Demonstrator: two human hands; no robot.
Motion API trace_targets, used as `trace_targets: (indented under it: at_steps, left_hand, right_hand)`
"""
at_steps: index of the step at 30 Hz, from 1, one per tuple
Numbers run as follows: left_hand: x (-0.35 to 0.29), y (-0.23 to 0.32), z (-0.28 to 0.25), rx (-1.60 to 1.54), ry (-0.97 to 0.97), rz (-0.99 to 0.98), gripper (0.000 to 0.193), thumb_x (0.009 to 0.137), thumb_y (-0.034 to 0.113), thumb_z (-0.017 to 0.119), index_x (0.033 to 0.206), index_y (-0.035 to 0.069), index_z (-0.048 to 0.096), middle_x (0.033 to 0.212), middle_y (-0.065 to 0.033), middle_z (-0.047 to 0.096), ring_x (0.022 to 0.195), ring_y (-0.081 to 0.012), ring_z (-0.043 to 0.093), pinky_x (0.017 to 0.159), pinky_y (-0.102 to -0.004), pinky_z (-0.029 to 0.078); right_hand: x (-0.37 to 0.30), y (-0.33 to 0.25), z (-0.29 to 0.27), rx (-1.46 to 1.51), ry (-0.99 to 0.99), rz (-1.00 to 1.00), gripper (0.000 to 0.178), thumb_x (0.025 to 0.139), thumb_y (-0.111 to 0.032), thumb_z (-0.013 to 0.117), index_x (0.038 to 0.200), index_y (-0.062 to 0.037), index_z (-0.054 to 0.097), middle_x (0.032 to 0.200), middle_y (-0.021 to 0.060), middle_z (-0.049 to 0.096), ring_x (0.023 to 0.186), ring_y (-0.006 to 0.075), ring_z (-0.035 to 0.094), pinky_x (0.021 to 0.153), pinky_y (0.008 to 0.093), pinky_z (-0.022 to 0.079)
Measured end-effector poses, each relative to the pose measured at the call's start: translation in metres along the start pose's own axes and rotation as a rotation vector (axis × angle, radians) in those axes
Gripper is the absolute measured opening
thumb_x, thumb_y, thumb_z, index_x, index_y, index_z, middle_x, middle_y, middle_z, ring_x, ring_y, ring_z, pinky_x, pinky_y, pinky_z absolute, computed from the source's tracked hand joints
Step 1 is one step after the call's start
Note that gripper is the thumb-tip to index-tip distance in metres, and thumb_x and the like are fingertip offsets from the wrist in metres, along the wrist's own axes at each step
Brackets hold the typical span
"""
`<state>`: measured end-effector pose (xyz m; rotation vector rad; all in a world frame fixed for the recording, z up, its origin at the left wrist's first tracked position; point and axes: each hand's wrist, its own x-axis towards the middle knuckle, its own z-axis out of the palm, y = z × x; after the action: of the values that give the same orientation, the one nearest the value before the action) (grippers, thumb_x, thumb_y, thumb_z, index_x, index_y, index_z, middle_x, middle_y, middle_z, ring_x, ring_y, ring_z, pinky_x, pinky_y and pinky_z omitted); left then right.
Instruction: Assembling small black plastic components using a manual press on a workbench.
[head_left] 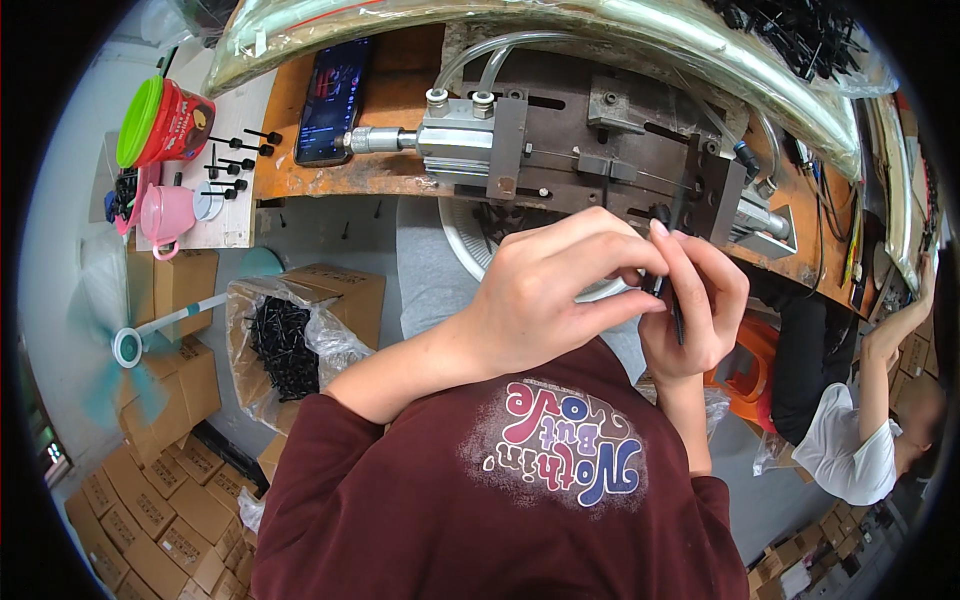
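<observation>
Above my lap, close to the bench edge, my two hands meet. With thumb and forefinger my left hand (560, 285) pinches a small black piece, mostly hidden by the fingers. Curled fingers of my right hand (700, 305) hold a thin black plastic rod (679, 325), its lower end sticking out below them. A black knob (660, 213) shows just above the fingertips; I cannot tell whether it belongs to the same rod. Right beyond the hands sits a metal fixture (560, 120) with an air cylinder (458, 142) at its left and another cylinder (765, 222) at its right.
Several black knobbed rods (230, 163) lie at the bench's left, near a pink cup (167, 215), a red and green tub (165, 122) and a phone (333, 100). Below stand a bag of black parts (283, 345) and a fan (128, 347). Another person (850, 440) sits at right.
</observation>
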<state>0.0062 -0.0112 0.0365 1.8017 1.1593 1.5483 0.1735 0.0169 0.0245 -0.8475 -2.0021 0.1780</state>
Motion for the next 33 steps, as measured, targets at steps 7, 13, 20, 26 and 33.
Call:
trace_targets:
  at_steps: [7,13,20,26,33]
  left_hand:
    - [-0.012,-0.019,-0.003,0.421,-0.039,0.061,0.032,0.07,0.007,0.084,0.099,0.003,0.072,0.101,-0.0076,0.069,0.083,-0.0217,0.067,0.067,-0.0302,0.056]
    - [-0.022,-0.041,0.009,0.684,-0.13,0.091,0.022,0.074,0.013,0.078,0.093,0.005,0.07,0.13,-0.0092,0.066,0.085,-0.0219,0.069,0.078,-0.0334,0.056]
    - [-0.012,-0.04,0.008,0.8,-0.204,0.068,0.024,0.071,0.014,0.081,0.092,0.007,0.072,0.128,-0.0066,0.067,0.07,-0.018,0.067,0.067,-0.0283,0.054]
    - [-0.01,-0.038,0.006,0.791,-0.21,0.062,0.025,0.071,0.015,0.082,0.094,0.009,0.073,0.123,-0.0053,0.07,0.064,-0.0168,0.065,0.062,-0.0269,0.053]
    - [-0.013,-0.009,-0.005,0.279,-0.21,0.167,0.034,0.069,0.02,0.086,0.099,0.007,0.074,0.088,-0.005,0.073,0.069,-0.0184,0.068,0.06,-0.0295,0.053]
  right_hand:
    - [-0.005,0.012,-0.002,0.14,0.078,0.26,0.022,0.076,0.009,0.078,0.097,0.0014,0.074,0.091,0.0124,0.071,0.08,0.0196,0.069,0.069,0.029,0.055]
    - [-0.009,0.009,-0.013,0.442,0.036,0.592,0.011,0.082,0.005,0.077,0.091,0.0055,0.072,0.086,0.0109,0.071,0.06,0.0109,0.063,0.052,0.021,0.047]
    - [-0.003,0.006,-0.019,0.605,-0.049,0.928,0.02,0.087,-0.002,0.076,0.076,-0.0008,0.059,0.059,0.0016,0.061,0.044,-0.0005,0.047,0.039,0.0156,0.028]
    - [0.003,0.011,-0.019,0.789,-0.168,1.083,0.029,0.087,-0.009,0.078,0.071,-0.0065,0.055,0.055,-0.0008,0.058,0.04,-0.0012,0.043,0.036,0.0157,0.024]
    - [0.007,0.009,-0.016,0.946,-0.191,1.134,0.026,0.09,-0.008,0.075,0.072,-0.0052,0.056,0.055,0.0013,0.059,0.039,0.0005,0.042,0.035,0.0173,0.025]
